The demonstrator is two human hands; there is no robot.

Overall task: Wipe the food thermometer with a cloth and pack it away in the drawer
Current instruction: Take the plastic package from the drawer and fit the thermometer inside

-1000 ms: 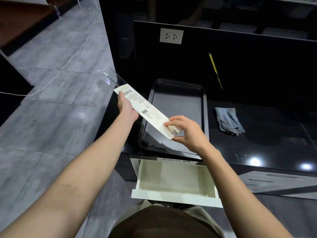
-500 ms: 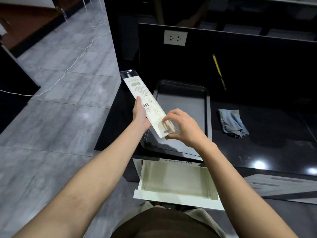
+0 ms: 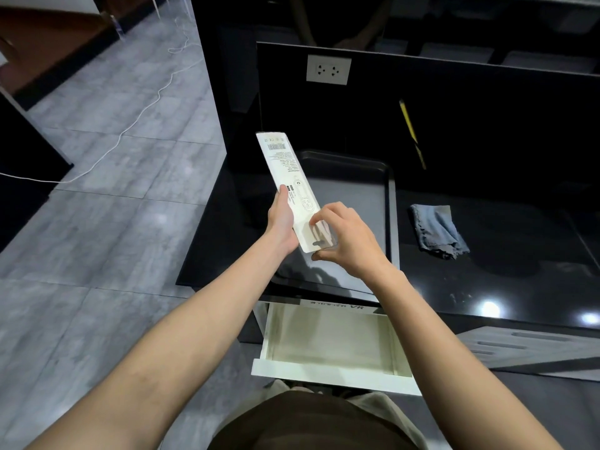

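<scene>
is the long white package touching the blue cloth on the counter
Apart. The head view shows the white package held by both hands over the black tray, with bare counter between it and the blue cloth.

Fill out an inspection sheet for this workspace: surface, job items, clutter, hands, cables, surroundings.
Surface: glossy black countertop, reflecting ceiling lights.
Job's things: long white thermometer package held in the air over the dark metal tray; thermometer itself not visible; blue-grey cloth crumpled on the counter right of the tray; white drawer pulled open below, looks empty.
Clutter: yellow pencil-like stick leaning on the back panel.
Hands: left hand grips the package's left edge; right hand pinches its near end.
Cables: white cord trailing over the grey floor tiles.
Surroundings: double wall socket on the black back panel.
</scene>
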